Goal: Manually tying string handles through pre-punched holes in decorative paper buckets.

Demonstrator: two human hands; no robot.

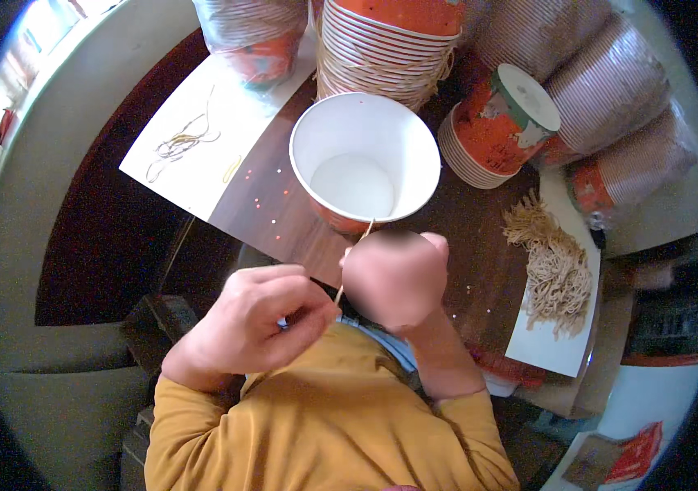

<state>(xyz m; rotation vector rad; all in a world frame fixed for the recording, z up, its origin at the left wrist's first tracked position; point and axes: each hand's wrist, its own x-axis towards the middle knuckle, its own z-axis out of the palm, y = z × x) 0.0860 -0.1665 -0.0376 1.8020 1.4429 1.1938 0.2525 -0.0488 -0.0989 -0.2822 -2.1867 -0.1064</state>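
Observation:
A thin tan cord point(340, 294) runs between my two hands, close in front of my body. My left hand point(261, 315) pinches its lower end between thumb and fingertips. Closed like a fist, my right hand point(396, 278) grips the cord higher up; part of this hand is blurred. The cord's upper end reaches the near rim of a big paper bucket point(414, 135), white inside and orange outside. That bucket stands upright just beyond my hands, with nothing seen inside. Whether the cord is fastened to it I cannot tell.
A tall stack of orange buckets point(390, 49) stands behind. A shorter upturned stack point(492, 123) and plastic-wrapped stacks point(611, 78) are at the right. A bundle of tan cords point(558, 274) lies on white card. Loose cords point(181, 146) lie on a white sheet point(202, 176) at the left.

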